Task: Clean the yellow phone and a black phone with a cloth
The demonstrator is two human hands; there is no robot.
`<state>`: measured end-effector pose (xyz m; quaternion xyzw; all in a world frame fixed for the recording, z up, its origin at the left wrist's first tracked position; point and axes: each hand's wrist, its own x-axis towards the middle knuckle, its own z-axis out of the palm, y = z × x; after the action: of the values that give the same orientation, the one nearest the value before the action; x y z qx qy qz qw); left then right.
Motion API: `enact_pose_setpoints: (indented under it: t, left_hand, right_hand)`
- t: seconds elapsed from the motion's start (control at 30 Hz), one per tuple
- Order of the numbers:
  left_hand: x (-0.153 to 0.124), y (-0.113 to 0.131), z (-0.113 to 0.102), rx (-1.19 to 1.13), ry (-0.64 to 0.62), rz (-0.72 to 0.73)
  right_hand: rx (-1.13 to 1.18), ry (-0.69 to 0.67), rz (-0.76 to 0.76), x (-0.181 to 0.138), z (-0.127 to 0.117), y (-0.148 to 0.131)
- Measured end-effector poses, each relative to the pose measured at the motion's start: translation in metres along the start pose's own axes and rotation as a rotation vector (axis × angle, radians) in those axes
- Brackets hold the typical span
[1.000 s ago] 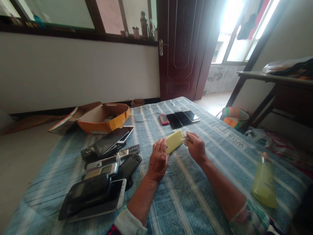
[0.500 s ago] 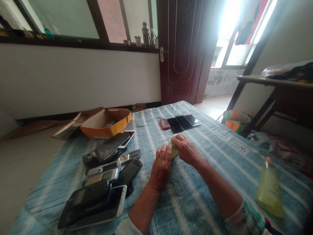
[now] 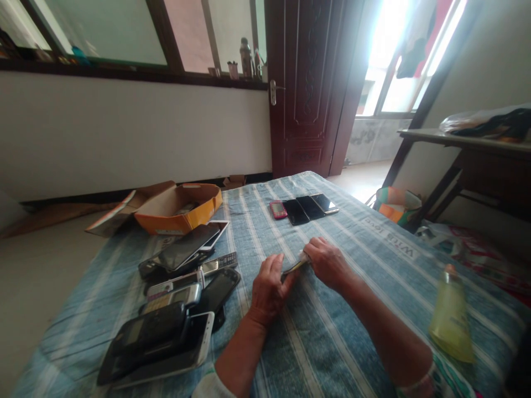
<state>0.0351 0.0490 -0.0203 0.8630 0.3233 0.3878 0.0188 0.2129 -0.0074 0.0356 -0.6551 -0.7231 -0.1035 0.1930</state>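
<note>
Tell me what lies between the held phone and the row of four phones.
Head view: only bare striped cloth between the held phone and the row of four phones.

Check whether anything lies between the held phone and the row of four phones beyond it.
Nothing visible does. The phone, held edge-on between left hand and right hand, has only striped cloth between it and the row of phones. The pile of handsets lies off to the left.
</note>
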Motion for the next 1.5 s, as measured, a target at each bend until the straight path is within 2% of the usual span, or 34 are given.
enact_pose_setpoints:
  t: [0.17,0.37,0.5,0.57,0.77,0.97,1.03,1.17,1.23,1.37,1.5]
  left_hand:
    - [0.002,-0.002,0.002,-0.148,-0.142,-0.059]
    - [0.004,-0.001,0.001,-0.230,-0.142,-0.152]
    - [0.005,0.001,0.002,-0.209,-0.150,-0.214]
    - [0.006,0.002,0.002,-0.208,-0.165,-0.240]
    - [0.007,0.000,0.004,-0.213,-0.168,-0.284]
    - [0.006,-0.004,0.010,-0.186,-0.093,-0.317]
    - [0.005,-0.006,0.012,-0.188,-0.081,-0.306]
    - [0.004,-0.009,0.015,-0.183,-0.072,-0.306]
    - [0.003,-0.010,0.015,-0.185,-0.079,-0.311]
    - [0.003,-0.011,0.014,-0.210,-0.099,-0.311]
    - [0.003,-0.011,0.012,-0.242,-0.123,-0.308]
  right_hand:
    - [0.012,-0.032,0.039,-0.014,0.008,-0.004]
    - [0.103,-0.036,0.089,-0.015,0.018,-0.008]
    - [0.251,-0.059,0.115,-0.017,0.025,-0.001]
    - [0.324,-0.049,0.178,-0.016,0.026,0.004]
    - [0.396,0.133,0.429,-0.010,0.017,0.015]
    - [0.430,0.363,0.410,-0.001,0.023,0.012]
    - [0.437,0.312,0.378,0.001,0.031,0.007]
    - [0.400,0.070,0.282,-0.001,0.047,-0.001]
    - [0.338,0.008,0.245,-0.004,0.051,-0.002]
    - [0.225,-0.007,0.248,-0.008,0.054,-0.001]
    - [0.210,0.022,0.217,-0.009,0.060,0.000]
